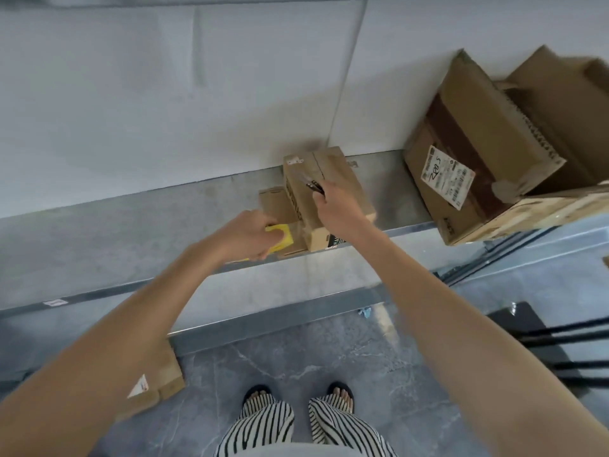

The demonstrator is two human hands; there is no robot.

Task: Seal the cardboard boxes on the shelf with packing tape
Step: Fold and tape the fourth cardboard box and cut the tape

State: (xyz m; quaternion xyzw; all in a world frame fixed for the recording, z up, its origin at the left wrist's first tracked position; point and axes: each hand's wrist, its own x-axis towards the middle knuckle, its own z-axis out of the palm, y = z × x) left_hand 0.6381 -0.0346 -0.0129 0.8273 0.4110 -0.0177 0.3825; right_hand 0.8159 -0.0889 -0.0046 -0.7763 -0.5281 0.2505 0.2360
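your striped trousers [296,423] and sandalled feet stand nearest, on a grey marbled floor [379,374]. to the near left a cardboard box [161,380] sits at floor level, partly hidden behind your left forearm, with a white triangular sticker on it. beyond your feet runs a grey metal shelf [131,232] against a pale wall [164,77], and at the near right dark rods of some black frame [543,341] cross the floor.

on the shelf, roughly at the middle, a small cardboard box [329,192] stands tilted, touching a lower, smaller carton [275,202] on its left. well apart at the far right, a large open box [478,159] with a white shipping label leans over, another open box behind it.

both your arms reach forward and up. your left hand [244,235] is closed around a yellow tape dispenser [280,240], pressed against the near left corner of the small box, where clear tape seems to cover the cardboard. your right hand [333,206] lies on top of the same box, fingers curled around a thin dark tool [311,184]; blur keeps you from telling what kind it is.
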